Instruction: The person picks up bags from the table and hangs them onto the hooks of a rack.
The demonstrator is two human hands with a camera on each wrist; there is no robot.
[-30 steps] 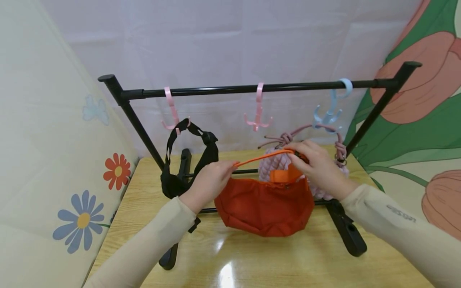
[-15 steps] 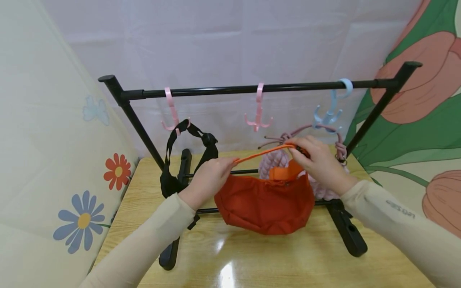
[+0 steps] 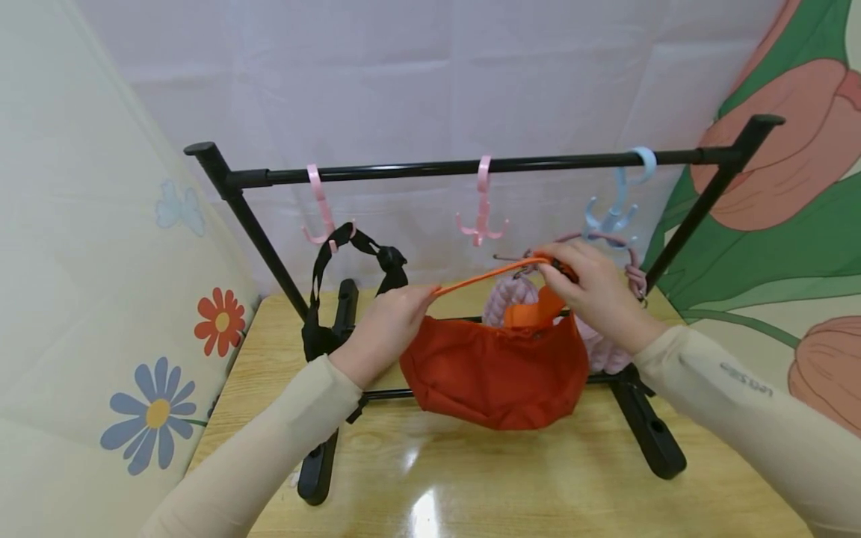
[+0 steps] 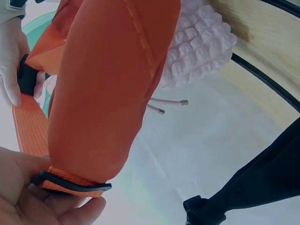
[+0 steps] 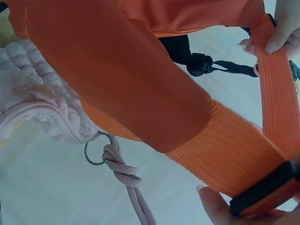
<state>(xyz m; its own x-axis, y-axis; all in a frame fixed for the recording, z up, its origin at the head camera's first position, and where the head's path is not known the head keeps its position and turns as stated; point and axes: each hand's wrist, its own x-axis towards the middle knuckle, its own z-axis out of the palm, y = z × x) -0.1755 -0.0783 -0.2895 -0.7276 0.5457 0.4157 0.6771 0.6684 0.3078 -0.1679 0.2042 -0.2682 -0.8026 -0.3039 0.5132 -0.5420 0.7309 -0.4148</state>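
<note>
An orange-red shoulder bag [image 3: 498, 373] hangs in the air between my hands, its orange strap [image 3: 480, 278] stretched above it. My left hand [image 3: 386, 329] pinches the strap's left end, where it joins the bag near a black loop [image 4: 70, 183]. At the other end my right hand [image 3: 595, 291] grips the strap by a black slider buckle [image 5: 262, 188]. Behind the bag, a fluffy pale pink bag [image 3: 507, 297] hangs by its knotted cord from a blue hook [image 3: 610, 217], partly hidden. A pink hook [image 3: 482, 209] above the strap carries nothing.
A black rack [image 3: 417, 170] stands on the wooden table [image 3: 377, 478], its feet reaching forward on both sides. At left, a black bag [image 3: 319, 336] hangs by its strap from another pink hook [image 3: 323, 205]. Floral cloths stand at the sides.
Both hands have risen slightly, lifting the orange-red bag a little. It now covers more of the pale pink bag behind it.
</note>
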